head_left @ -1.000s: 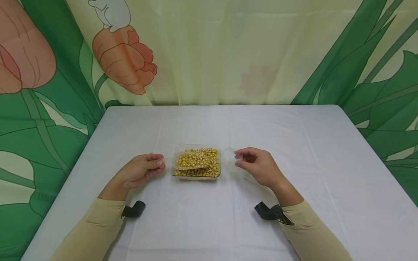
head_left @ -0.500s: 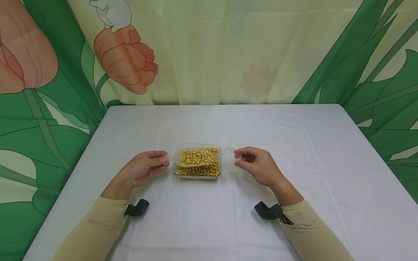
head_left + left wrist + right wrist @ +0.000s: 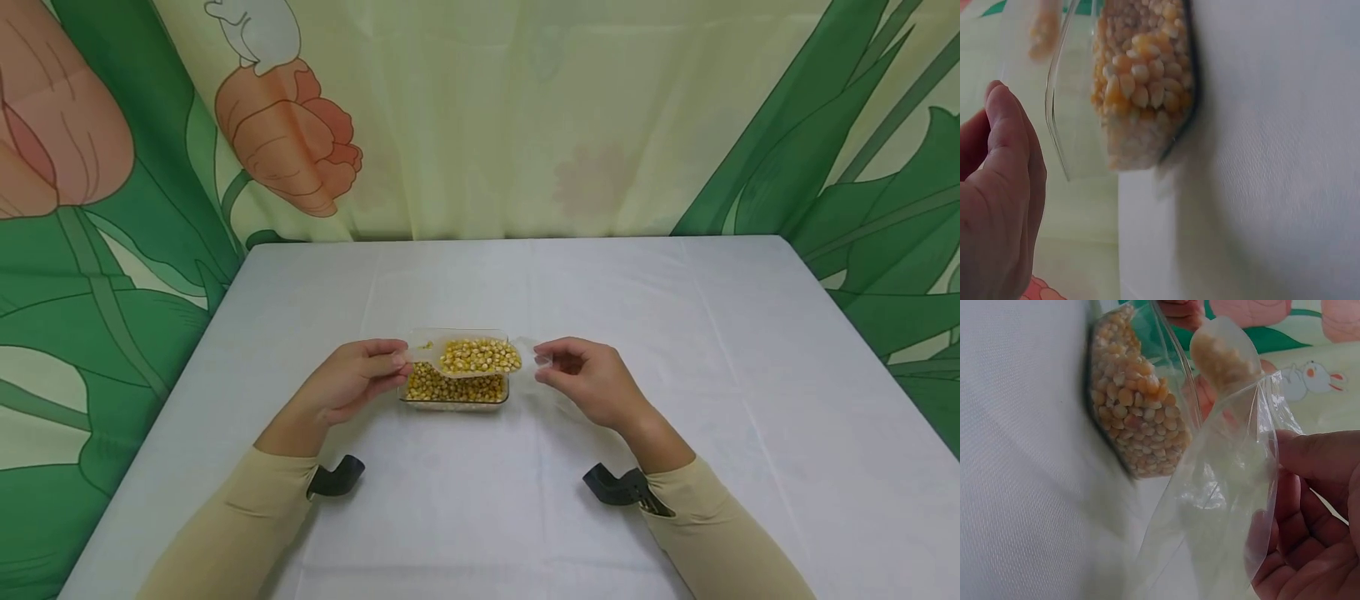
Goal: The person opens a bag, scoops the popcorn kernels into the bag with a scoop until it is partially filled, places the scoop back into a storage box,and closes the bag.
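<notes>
My left hand (image 3: pixel 360 379) pinches the handle of a translucent plastic scoop (image 3: pixel 1227 327), heaped with yellow corn kernels (image 3: pixel 480 357). It is raised above a clear rectangular container (image 3: pixel 454 407), which holds more loose corn kernels (image 3: pixel 1138 419) and stands on the table. Over the container's right side, the scoop's front end points at a clear plastic bag (image 3: pixel 1210 500). Thumb and fingers of my right hand (image 3: pixel 588 375) pinch the bag near its top. In the right wrist view the bag hangs down beside the container, its mouth overlapping the scoop's front edge.
A white cloth covers the table (image 3: pixel 465 500). Behind it hangs a curtain (image 3: pixel 480 125) printed with leaves, flowers and a rabbit. Black wrist camera mounts (image 3: pixel 337 477) stick out from both sleeves close above the cloth.
My left hand has moved right, carrying the loaded scoop from over the container's left part toward the bag. The right hand and bag have hardly moved.
</notes>
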A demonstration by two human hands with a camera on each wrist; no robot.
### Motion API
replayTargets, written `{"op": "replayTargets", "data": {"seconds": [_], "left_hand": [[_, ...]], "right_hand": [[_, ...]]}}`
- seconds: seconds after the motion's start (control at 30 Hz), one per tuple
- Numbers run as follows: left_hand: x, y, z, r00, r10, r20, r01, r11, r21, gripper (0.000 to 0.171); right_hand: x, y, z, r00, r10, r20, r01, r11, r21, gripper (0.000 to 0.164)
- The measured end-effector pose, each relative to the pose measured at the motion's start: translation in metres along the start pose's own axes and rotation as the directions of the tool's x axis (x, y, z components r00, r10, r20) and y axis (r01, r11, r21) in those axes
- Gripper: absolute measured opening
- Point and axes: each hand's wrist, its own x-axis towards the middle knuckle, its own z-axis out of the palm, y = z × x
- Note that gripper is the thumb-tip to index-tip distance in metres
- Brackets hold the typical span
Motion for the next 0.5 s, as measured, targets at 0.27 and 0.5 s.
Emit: {"op": "replayTargets", "data": {"seconds": [0.27,0.5], "left_hand": [[-0.001,0.004,0.015,1.0,0.016,0.006,-0.016,0.999,0.032,0.041],[-0.001,0.009,0.023,0.998,0.058,0.022,-0.06,0.993,0.101,0.038]], "right_hand": [[-0.002,-0.003,0.0,1.0,-0.011,0.004,0.011,1.0,0.013,0.026],[-0.001,-0.002,0.0,0.999,-0.053,-0.002,0.053,0.998,0.022,0.024]]}}
